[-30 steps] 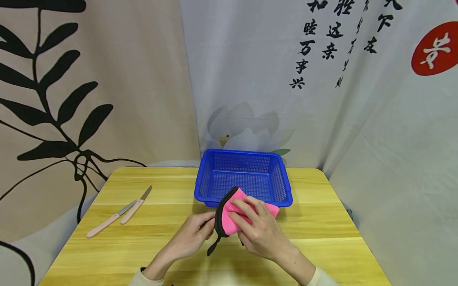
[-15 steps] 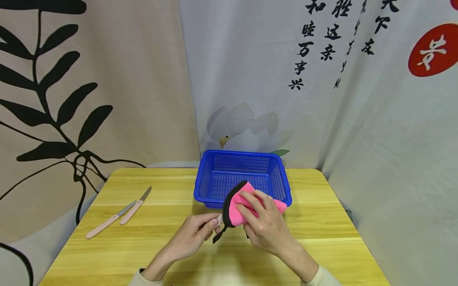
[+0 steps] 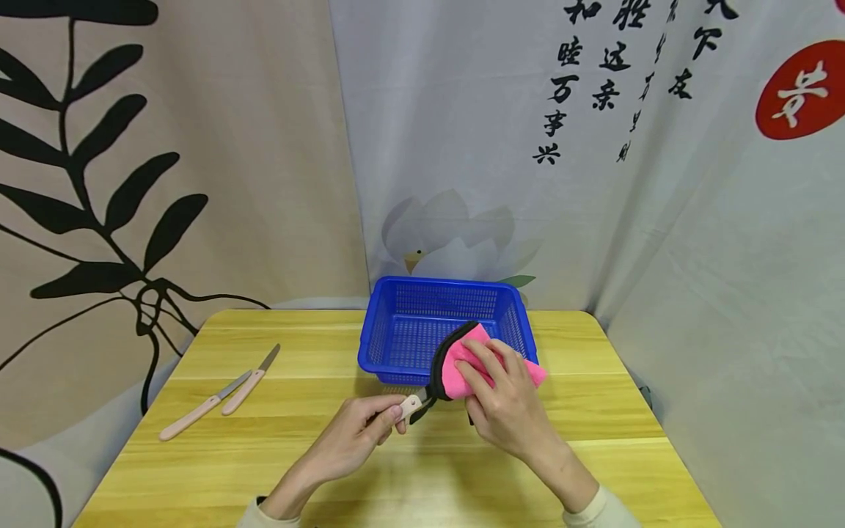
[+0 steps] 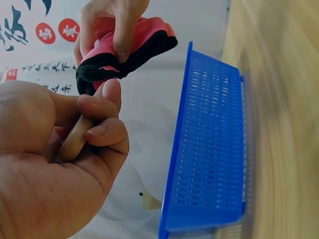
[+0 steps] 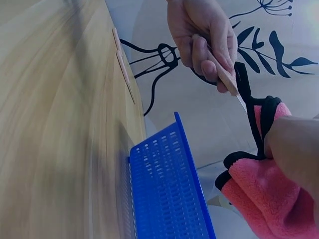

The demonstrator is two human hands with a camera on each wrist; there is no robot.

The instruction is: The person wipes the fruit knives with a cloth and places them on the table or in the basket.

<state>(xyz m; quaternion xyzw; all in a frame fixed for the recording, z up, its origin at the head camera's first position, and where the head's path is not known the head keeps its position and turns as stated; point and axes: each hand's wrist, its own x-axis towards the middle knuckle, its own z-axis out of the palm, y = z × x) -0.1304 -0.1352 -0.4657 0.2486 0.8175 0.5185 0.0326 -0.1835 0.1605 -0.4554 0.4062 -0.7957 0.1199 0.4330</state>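
On the far left, a black leafy plant picture (image 3: 141, 189) shows on the cream cloth wall (image 3: 264, 147). In front of it is a yellow wooden counter (image 3: 297, 411). Two small knives lie on its left side. The first knife (image 3: 205, 405) has a pale pink handle and a grey blade. Its tip is right by the handle of the second knife (image 3: 246, 387), a shorter-looking one with the same colours. I cannot tell if they touch.

Next comes the left grip (image 3: 356, 436), a bare hand with curled fingers. It pinches the pale handle of a third knife (image 3: 412, 404). That knife's grey blade runs to the black edge of a fuzzy pink folded cloth (image 3: 454, 380), and the rest of the blade is hidden.

Behind the hands, a blue plastic basket (image 3: 429, 297) with little holes sits on the counter. The cloth is up in the air, higher than the basket and not touching it.

To the right, the right grip (image 3: 511, 418) pinches the cloth from above. Black writing (image 3: 561, 89) and a red oval (image 3: 802, 121) show on the wall behind.
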